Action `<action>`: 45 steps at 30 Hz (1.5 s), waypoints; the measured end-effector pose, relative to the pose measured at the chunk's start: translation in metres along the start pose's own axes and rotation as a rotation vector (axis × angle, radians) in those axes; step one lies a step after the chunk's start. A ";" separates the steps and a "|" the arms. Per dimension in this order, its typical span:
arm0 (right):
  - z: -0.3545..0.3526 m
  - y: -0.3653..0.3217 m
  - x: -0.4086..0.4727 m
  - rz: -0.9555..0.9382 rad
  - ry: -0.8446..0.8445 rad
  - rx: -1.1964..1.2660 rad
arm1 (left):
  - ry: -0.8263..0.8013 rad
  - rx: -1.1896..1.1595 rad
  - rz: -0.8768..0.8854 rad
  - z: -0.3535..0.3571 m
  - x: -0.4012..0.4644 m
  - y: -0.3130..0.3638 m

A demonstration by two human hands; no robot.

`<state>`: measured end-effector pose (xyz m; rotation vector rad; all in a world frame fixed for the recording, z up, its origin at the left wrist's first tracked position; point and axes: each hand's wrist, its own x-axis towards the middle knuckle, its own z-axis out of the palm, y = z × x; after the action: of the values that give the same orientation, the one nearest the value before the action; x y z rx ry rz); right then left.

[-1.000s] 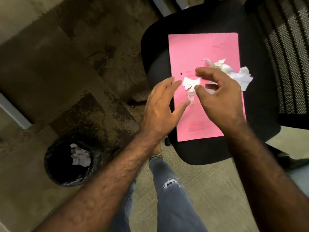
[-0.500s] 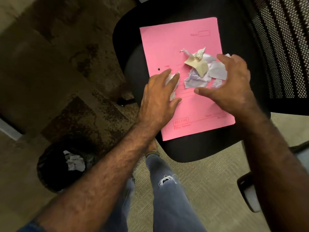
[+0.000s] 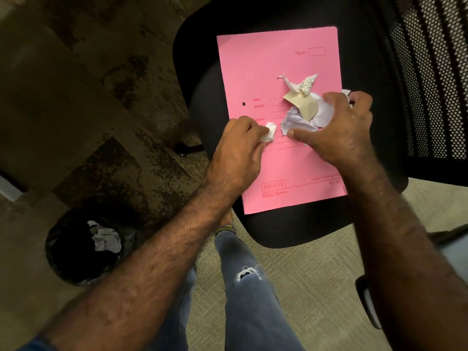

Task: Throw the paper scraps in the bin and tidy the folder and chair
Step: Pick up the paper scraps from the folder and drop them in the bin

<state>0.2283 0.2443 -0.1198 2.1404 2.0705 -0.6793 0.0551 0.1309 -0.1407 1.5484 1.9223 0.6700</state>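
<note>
A pink folder (image 3: 268,72) lies flat on the black seat of an office chair (image 3: 202,97). A heap of crumpled paper scraps (image 3: 301,110), white, beige and pale lilac, sits on the folder's right half. My right hand (image 3: 339,133) curls around the heap from the right, thumb under its near edge, fingers closing on it. My left hand (image 3: 238,150) rests on the folder's left side, pinching one small white scrap (image 3: 269,133). A black-lined bin (image 3: 76,249) stands on the floor at lower left with crumpled paper inside.
The chair's mesh backrest (image 3: 435,79) rises at the right. My jeans-clad leg (image 3: 248,287) stands in front of the seat. Patterned dark carpet (image 3: 88,97) lies between chair and bin. A chair armrest (image 3: 367,302) shows at lower right.
My left hand went from flat on the folder to pinching a small white scrap. My right hand has closed in around the scrap heap from the right.
</note>
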 end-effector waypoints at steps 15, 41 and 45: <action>0.019 -0.018 -0.030 -0.045 0.196 0.122 | 0.080 -0.075 0.040 -0.015 -0.026 -0.025; 0.008 -0.117 -0.119 -0.086 0.209 0.362 | 0.265 -0.100 -0.102 -0.079 -0.102 -0.096; 0.013 -0.146 -0.134 -0.121 0.168 0.379 | 0.315 -0.124 -0.145 -0.091 -0.118 -0.113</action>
<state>0.0862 0.1262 -0.0468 2.3481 2.3317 -1.0125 -0.0682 -0.0105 -0.1403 1.2728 2.1502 0.9963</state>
